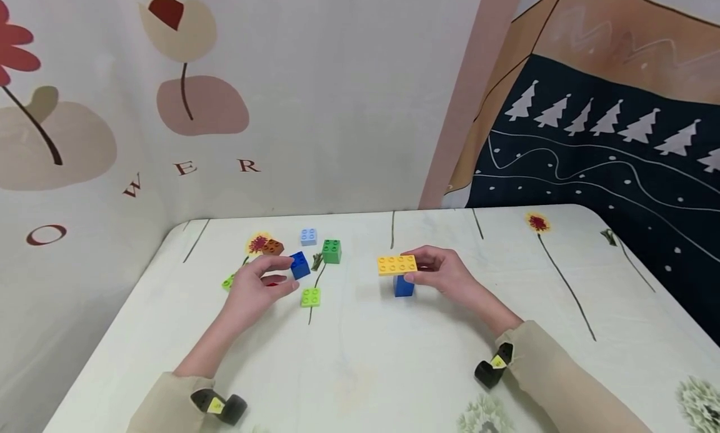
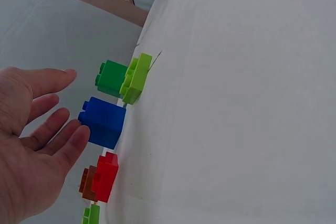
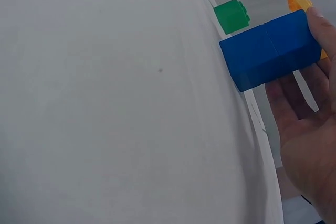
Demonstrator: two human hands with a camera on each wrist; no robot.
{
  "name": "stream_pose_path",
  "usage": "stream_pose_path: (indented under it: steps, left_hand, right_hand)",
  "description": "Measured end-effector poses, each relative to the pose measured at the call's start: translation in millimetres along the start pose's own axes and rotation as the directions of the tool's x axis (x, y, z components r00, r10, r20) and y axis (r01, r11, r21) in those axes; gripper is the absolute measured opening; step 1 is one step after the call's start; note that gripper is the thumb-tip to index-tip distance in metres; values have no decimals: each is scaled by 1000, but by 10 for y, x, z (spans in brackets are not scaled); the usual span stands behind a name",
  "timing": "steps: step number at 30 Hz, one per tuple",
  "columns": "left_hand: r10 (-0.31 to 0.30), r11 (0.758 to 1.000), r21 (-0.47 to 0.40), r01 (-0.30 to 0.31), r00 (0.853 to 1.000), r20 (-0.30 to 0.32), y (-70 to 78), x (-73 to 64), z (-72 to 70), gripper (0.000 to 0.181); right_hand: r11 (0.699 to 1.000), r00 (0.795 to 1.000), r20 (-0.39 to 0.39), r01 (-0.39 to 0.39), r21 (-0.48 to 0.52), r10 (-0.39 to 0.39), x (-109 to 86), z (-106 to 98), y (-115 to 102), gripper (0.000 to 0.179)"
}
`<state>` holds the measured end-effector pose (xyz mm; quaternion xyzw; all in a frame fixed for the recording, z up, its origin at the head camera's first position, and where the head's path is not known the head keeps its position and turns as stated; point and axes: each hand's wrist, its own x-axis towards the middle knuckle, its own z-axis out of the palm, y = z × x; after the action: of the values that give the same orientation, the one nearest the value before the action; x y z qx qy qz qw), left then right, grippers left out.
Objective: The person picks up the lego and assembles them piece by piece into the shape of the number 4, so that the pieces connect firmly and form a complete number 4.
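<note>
My right hand (image 1: 444, 272) grips a small stack between thumb and fingers. On top is a long yellow brick (image 1: 397, 265), with two joined blue bricks (image 3: 272, 50) beneath it. Whether the stack touches the table cannot be told. My left hand (image 1: 255, 289) is held with thumb and fingers apart around the near side of a single blue brick (image 2: 104, 123). The fingers reach close to that brick without closing on it. A red brick (image 2: 105, 177) shows partly behind the left hand in the head view. A lime brick (image 1: 310, 297) lies right of the left fingertips.
Behind the left hand lie a green brick (image 1: 332, 251), a light blue brick (image 1: 308, 237) and a brown brick (image 1: 272, 247). Another lime brick (image 1: 227, 282) is partly hidden by that hand. The white cloth-covered table (image 1: 349, 364) meets a printed curtain (image 1: 337, 108) at the back.
</note>
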<state>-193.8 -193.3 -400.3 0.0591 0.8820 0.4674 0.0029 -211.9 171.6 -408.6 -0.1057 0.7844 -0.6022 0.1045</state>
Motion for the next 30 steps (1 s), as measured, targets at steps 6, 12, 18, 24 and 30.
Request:
stream_pose_path:
  steps: [6, 12, 18, 24, 30]
  left_hand:
    - [-10, 1000, -7, 10, 1000, 2, 4, 3, -6, 44]
    - [-16, 1000, -6, 16, 1000, -2, 12, -7, -21, 44]
    - [-32, 999, -10, 32, 999, -14, -5, -3, -48, 43]
    - [-44, 998, 40, 45, 998, -39, -98, 19, -106, 42]
    - [-40, 997, 62, 41, 999, -17, -180, 8, -186, 41]
  right_hand:
    - [1000, 1000, 7, 8, 10, -8, 10, -1, 18, 47]
    - [1000, 1000, 7, 11, 16, -11, 10, 0, 16, 47]
    - [1000, 1000, 6, 8, 1, -8, 19, -2, 25, 47]
    - [1000, 1000, 7, 4, 5, -4, 20, 2, 31, 46]
    - [1000, 1000, 9, 11, 10, -11, 15, 2, 25, 47]
